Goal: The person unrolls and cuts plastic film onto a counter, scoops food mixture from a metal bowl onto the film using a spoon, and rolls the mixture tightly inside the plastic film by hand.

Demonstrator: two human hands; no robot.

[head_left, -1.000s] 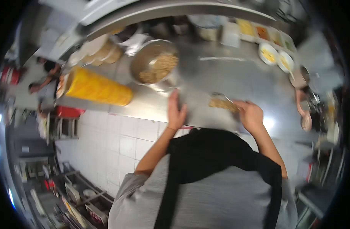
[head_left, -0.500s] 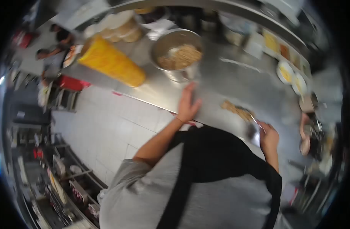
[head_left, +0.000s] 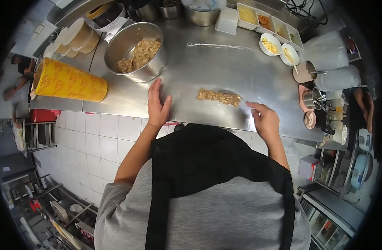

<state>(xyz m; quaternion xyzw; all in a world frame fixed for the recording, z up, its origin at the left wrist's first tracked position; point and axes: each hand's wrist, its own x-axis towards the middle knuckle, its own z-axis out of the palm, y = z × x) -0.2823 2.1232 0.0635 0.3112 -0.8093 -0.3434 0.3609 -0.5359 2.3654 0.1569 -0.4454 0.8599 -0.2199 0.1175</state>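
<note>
A strip of brown, chunky food mixture (head_left: 211, 96) lies on the steel counter in front of me. My right hand (head_left: 266, 121) is closed at the strip's right end, its index finger stretched along the handle of a spoon (head_left: 229, 92). The spoon's bowl rests against the mixture; most of the handle is hidden. My left hand (head_left: 158, 109) is open, fingers upright and thumb apart, at the counter's front edge. Its fingertips are just below a large steel bowl (head_left: 154, 64) holding more of the mixture (head_left: 143, 54); whether they touch it I cannot tell.
At the left stands a tall yellow patterned container (head_left: 70, 81), with lidded tubs (head_left: 80, 37) behind it. A clear plastic strip (head_left: 218, 46) lies further back. White ingredient trays (head_left: 246, 16) and small bowls (head_left: 270, 44) are at back right, cups (head_left: 304, 71) at right. Other people are at both sides.
My view has turned and steadied, so the counter appears straighter. The spoon's bowl still sits at the mixture strip, and my left hand stays open near the steel bowl.
</note>
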